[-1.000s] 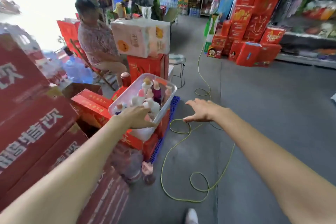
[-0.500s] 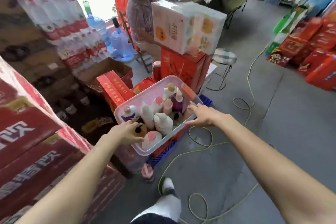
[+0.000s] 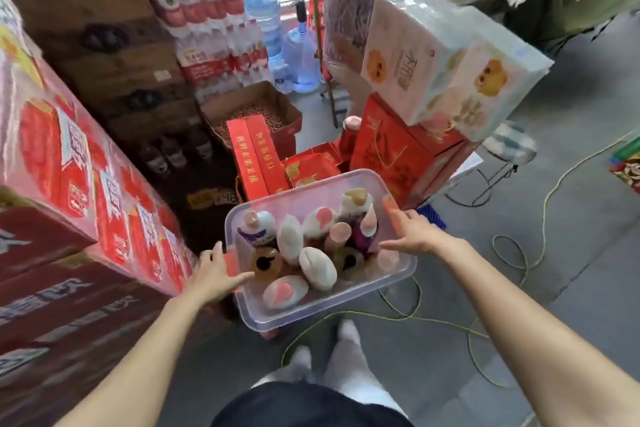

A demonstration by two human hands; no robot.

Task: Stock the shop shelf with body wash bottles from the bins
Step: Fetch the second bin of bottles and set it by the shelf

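Observation:
A clear plastic bin (image 3: 398, 282) with red side clips stands on red boxes right in front of me. Several body wash bottles (image 3: 317, 267) fill it, mostly white with pink caps, one purple (image 3: 362, 236). My left hand (image 3: 213, 276) is at the bin's left side, fingers spread straight, thumb lying over the rim beside the red clip. Over the right rim is my right hand (image 3: 414, 236), fingers stretched toward the other red clip (image 3: 391, 213). Neither hand has closed around the bin. No shelf is in view.
Stacked red drink cartons (image 3: 86, 191) crowd my left. Red gift boxes (image 3: 391, 152) and a wrapped tissue pack (image 3: 450, 66) rise behind the bin, with water jugs (image 3: 299, 55) and a seated person beyond. A yellow-green cord (image 3: 519, 253) loops over the grey floor on the right. My feet (image 3: 346, 336) are below the bin.
I have stepped up to the bin, so it sits much closer and lower in view. Both hands moved from reaching toward it to lying at its left and right rims.

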